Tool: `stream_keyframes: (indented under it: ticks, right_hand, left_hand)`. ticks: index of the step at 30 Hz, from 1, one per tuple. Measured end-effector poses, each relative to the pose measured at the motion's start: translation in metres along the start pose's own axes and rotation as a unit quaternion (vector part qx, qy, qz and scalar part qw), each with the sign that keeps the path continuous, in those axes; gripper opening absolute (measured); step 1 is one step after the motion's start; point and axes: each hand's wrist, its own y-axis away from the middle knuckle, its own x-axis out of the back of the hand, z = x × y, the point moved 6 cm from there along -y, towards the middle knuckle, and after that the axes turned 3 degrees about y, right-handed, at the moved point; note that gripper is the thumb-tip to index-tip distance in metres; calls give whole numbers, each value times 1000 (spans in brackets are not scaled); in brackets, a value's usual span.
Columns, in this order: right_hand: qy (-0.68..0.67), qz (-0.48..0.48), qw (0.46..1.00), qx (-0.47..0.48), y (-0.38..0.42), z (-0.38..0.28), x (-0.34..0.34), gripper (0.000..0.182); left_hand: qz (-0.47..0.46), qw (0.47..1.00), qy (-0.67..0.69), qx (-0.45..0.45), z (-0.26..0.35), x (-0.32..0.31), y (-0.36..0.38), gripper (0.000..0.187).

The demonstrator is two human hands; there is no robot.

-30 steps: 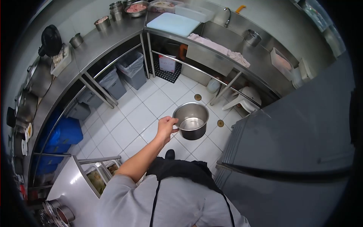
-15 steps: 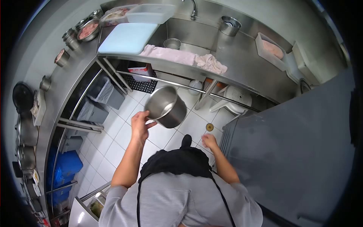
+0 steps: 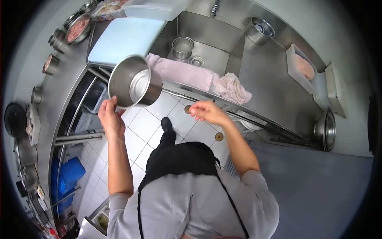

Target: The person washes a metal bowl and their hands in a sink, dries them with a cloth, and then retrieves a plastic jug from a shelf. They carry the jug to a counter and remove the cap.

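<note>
A deep metal pot [image 3: 155, 88] is held up by its rim in my left hand [image 3: 112, 118], tilted so that its bare inside shows. It hangs near the counter's front edge, by the light blue cutting board [image 3: 125, 42]. My right hand [image 3: 209, 112] holds nothing; its fingers are loosely bent and apart, in the air just short of the counter edge. Nearest to that hand is a crumpled pink cloth [image 3: 232, 87], beside a folded pink towel [image 3: 183, 73] along the sink's front.
The steel sink [image 3: 207, 30] holds a small metal pot [image 3: 183, 47]. Another metal pot [image 3: 259, 31] stands right of the tap [image 3: 214, 8]. A plastic tray [image 3: 296, 59] holds pale meat. A bowl of minced meat [image 3: 78, 30] sits at back left. A grey surface [image 3: 310, 183] lies at right.
I have moved closer to the sink. My left hand has carried the pot up and left toward the counter. My right hand has risen from my side toward the counter edge.
</note>
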Motion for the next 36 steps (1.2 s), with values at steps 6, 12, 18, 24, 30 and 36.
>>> stream_keyframes:
  ticks: [6, 12, 18, 24, 30, 36]
  right_hand:
    - [7, 124, 992, 30, -48, -93, 79, 25]
    - [51, 195, 978, -47, -136, -101, 174, 23]
    - [85, 188, 966, -158, -270, -6, 249, 27]
    - [132, 202, 941, -238, -385, 100, 259, 30]
    - [119, 262, 920, -265, -428, 120, 251, 34]
    - [178, 451, 849, -211, -431, 136, 279, 31]
  left_hand:
    - [-74, 995, -63, -1, 6, -111, -103, 19]
    - [-153, 986, -53, 39, -55, -206, -178, 25]
    - [-121, 964, -237, 15, -112, -243, -231, 24]
    - [-112, 842, -525, -52, -131, -267, -251, 24]
    - [-165, 743, -641, -98, -174, -276, -258, 22]
    - [-169, 719, -672, -62, -204, -275, -263, 23]
